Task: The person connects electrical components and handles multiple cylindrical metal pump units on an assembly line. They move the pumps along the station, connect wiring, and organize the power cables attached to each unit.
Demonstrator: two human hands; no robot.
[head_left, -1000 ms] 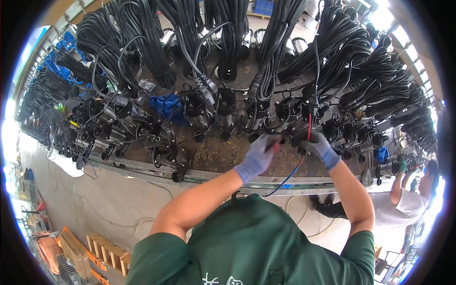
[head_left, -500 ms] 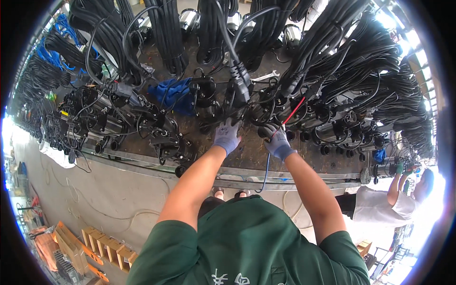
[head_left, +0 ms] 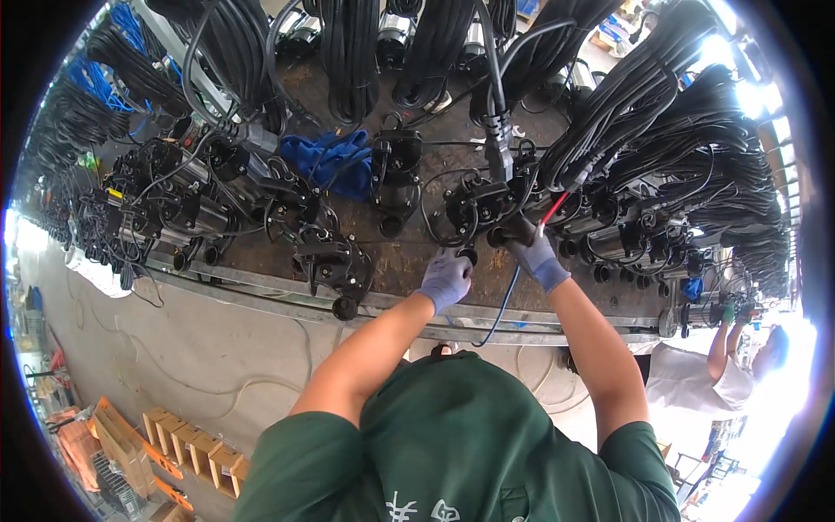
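Both my hands wear grey-lilac gloves at the near side of the bench. My left hand (head_left: pixel 447 278) has its fingers curled at the round black outlet of a black pump (head_left: pixel 474 209). My right hand (head_left: pixel 535 254) is bent round the right side of the same pump, beside another round port; its fingertips are partly hidden. A grey cable plug (head_left: pixel 498 155) hangs over the pump. Just above my right wrist a thin red rod (head_left: pixel 554 209) slants up into the cables. A blue hose (head_left: pixel 503 315) droops over the bench edge between my forearms.
Another black pump (head_left: pixel 396 170) stands left of mine, beside a blue cloth (head_left: pixel 326 161). More pumps (head_left: pixel 335 265) and thick bundles of black cable (head_left: pixel 348 61) crowd the bench (head_left: pixel 409 261). A co-worker (head_left: pixel 696 374) works at the far right. Wooden boxes (head_left: pixel 196 448) stand at the lower left.
My left hand has drawn back toward the bench edge and curled its fingers. My right hand stays by the pump. The whole view has shifted slightly.
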